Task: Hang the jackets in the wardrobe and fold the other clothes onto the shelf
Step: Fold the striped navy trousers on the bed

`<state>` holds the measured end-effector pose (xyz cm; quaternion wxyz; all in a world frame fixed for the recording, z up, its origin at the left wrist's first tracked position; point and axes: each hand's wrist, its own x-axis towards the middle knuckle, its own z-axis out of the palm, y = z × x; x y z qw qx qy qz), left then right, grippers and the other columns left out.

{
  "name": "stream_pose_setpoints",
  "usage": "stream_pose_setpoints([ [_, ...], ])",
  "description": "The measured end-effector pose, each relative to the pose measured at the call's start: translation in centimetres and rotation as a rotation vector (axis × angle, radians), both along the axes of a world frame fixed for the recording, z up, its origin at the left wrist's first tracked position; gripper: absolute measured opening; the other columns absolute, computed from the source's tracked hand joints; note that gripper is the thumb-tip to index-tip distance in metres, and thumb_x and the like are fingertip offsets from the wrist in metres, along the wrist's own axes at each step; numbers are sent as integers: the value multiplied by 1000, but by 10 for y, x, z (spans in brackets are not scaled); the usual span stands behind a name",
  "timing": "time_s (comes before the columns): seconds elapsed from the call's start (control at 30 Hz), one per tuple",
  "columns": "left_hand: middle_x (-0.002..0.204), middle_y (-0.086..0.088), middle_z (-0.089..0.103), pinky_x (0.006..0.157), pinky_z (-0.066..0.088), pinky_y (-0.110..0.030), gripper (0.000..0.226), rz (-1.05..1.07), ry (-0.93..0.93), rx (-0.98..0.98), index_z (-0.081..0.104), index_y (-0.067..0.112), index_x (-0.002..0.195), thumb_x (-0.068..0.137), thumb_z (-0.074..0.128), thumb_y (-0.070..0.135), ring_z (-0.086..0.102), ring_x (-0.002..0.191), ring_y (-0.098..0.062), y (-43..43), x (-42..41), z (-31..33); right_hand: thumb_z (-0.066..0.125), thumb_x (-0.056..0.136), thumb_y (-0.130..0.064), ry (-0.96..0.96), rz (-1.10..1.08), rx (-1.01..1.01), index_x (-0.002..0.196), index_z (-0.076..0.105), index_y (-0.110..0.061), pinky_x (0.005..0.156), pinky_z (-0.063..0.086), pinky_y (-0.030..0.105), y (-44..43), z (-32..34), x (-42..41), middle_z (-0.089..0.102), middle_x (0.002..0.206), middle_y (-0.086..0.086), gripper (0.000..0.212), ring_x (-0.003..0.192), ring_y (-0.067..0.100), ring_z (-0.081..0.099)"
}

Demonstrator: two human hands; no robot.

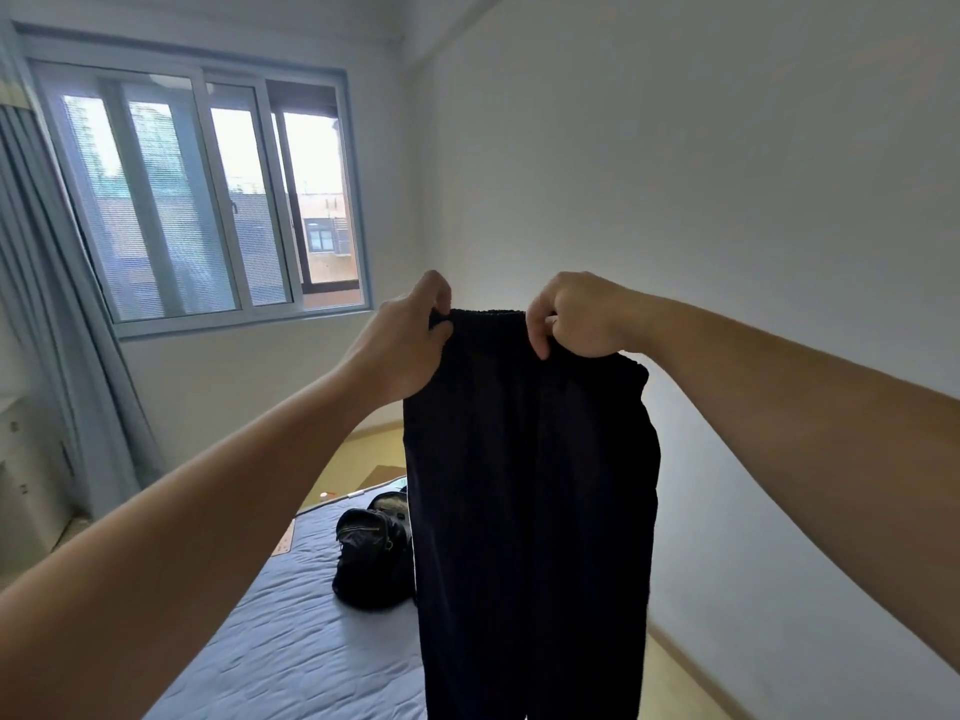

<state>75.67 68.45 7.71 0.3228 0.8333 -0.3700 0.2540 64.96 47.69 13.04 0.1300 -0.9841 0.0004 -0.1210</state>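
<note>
A pair of dark navy trousers (530, 485) hangs straight down in front of me, held up by its elastic waistband. My left hand (402, 345) pinches the waistband's left end. My right hand (582, 317) grips the waistband further right, fingers curled over the fabric. The legs drop past the bottom of the view. Behind the trousers, a black jacket (371, 556) lies bunched on the bed, partly hidden by them.
The bed (291, 641) with a blue-grey quilted cover fills the lower left. A window (208, 200) and grey curtain (57, 314) stand at the left. A bare white wall (727, 174) runs along the right, with a strip of yellow floor (675, 678) beside the bed.
</note>
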Motion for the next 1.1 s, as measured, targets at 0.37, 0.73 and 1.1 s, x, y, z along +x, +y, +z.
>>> stream_pose_setpoints([
  [0.37,105,2,60,81,57,-38,40,-97,128,-68,69,31,83,100,46,2,59,95,-18,0,-25,1,54,75,20,256,90,567,113,74,-13,87,61,36,-12,-4,-6,68,118,7,55,100,24,74],
  [0.73,116,23,49,82,34,-12,60,-158,21,184,60,54,103,68,39,98,45,106,12,0,-20,-18,78,82,-51,-108,43,113,101,69,-27,63,40,18,-15,-19,-4,61,81,-19,31,73,-1,58],
  [1.1,94,18,51,69,40,-21,17,-159,66,205,57,40,82,85,72,48,50,85,1,-10,-8,-21,76,86,-39,-66,112,262,98,63,-26,60,52,24,-23,-25,-7,69,89,1,21,62,10,70],
])
